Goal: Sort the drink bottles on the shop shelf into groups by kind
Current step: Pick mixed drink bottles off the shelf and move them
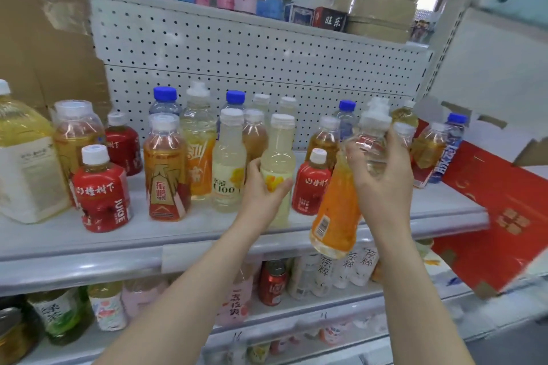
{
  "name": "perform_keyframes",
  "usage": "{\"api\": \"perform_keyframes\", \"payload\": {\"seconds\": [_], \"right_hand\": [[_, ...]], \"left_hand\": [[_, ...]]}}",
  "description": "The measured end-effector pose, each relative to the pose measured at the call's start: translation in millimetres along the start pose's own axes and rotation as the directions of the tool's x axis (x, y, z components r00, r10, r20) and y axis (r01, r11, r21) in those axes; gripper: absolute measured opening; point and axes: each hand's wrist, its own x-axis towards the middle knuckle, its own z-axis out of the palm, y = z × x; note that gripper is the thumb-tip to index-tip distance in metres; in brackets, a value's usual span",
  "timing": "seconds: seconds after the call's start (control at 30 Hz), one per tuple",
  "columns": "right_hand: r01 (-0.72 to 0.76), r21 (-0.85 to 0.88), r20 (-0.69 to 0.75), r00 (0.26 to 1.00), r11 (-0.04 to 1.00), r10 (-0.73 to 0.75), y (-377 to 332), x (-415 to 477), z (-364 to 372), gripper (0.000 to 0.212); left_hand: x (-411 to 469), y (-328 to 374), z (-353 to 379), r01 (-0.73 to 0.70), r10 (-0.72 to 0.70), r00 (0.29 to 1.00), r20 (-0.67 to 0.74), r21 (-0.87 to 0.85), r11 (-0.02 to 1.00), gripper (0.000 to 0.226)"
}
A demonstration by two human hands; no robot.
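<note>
Many drink bottles stand on the grey shop shelf. My left hand grips a pale yellow lemon drink bottle standing on the shelf, next to a matching pale yellow bottle. My right hand holds an orange-labelled bottle by its clear upper part, tilted and lifted in front of the shelf edge. Another bottle with an orange label stands further left. Red juice bottles, an amber bottle with a red label and blue-capped water bottles stand around them.
A large yellow jug stands at the shelf's left end. A red carton leans at the right. Pegboard backs the shelf. More bottles and a red can fill the shelf below.
</note>
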Motion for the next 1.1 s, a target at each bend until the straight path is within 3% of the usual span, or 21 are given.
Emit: {"api": "perform_keyframes", "payload": {"seconds": [0.2,0.33,0.4,0.47,0.5,0.63,0.7,0.73,0.8,0.9,0.97,1.1], "right_hand": [[-0.037,0.015,0.031,0.999,0.999,0.036,15.7,-4.4,-9.0,0.081],[-0.037,0.051,0.078,0.996,0.998,0.032,12.3,-7.3,-3.8,0.081],[-0.030,0.119,0.109,0.994,0.992,0.017,8.4,-7.9,5.0,0.075],[-0.036,0.186,0.156,0.988,0.982,0.006,1.4,-10.3,18.6,0.070],[-0.046,0.218,0.182,0.983,0.975,0.005,-3.0,-12.4,26.5,0.071],[-0.062,0.287,0.348,0.937,0.956,-0.044,-12.5,-20.5,51.8,0.045],[-0.059,0.298,0.354,0.934,0.953,-0.054,-6.2,-20.4,60.0,0.045],[-0.030,0.247,0.334,0.941,0.968,-0.056,0.2,-19.6,65.2,0.043],[0.067,-0.019,0.310,0.949,0.998,-0.057,10.0,-22.1,77.7,0.055],[0.269,-0.336,0.282,0.943,0.902,-0.177,11.7,-31.6,100.1,0.087],[0.343,-0.399,0.237,0.934,0.850,-0.266,4.4,-23.6,106.7,0.101],[0.274,-0.402,0.344,0.929,0.874,-0.134,-10.6,10.2,114.8,0.115]], "left_hand": [[21.2,-13.1,18.8,0.010,-0.011,1.000,0.004,0.100,0.995,0.072],[-15.0,-2.8,10.1,-0.081,0.094,0.993,-0.073,0.171,0.982,0.074],[-46.2,3.7,3.7,-0.125,0.118,0.990,0.074,0.094,0.988,0.080],[-68.4,10.0,1.2,-0.049,0.031,0.949,0.313,0.049,0.998,0.079],[-73.3,8.9,1.3,-0.029,0.003,0.937,0.349,0.070,0.997,0.075],[-80.7,0.2,-11.0,0.000,-0.002,0.990,0.139,0.015,1.000,0.058],[-86.3,-5.8,-24.1,0.016,-0.012,0.994,0.106,-0.032,0.999,0.055],[-88.3,-9.9,-30.8,0.027,-0.022,0.995,0.092,-0.055,0.998,0.054],[-91.6,-13.8,-43.9,0.040,-0.036,0.998,0.048,-0.080,0.996,0.050],[-95.5,-17.9,-61.4,0.072,-0.075,0.997,-0.022,-0.137,0.988,0.048],[-98.7,-24.2,-72.1,0.101,-0.113,0.991,-0.065,-0.162,0.982,0.056],[-105.4,-32.9,-88.9,0.129,-0.152,0.982,-0.108,-0.190,0.973,0.064]]}}
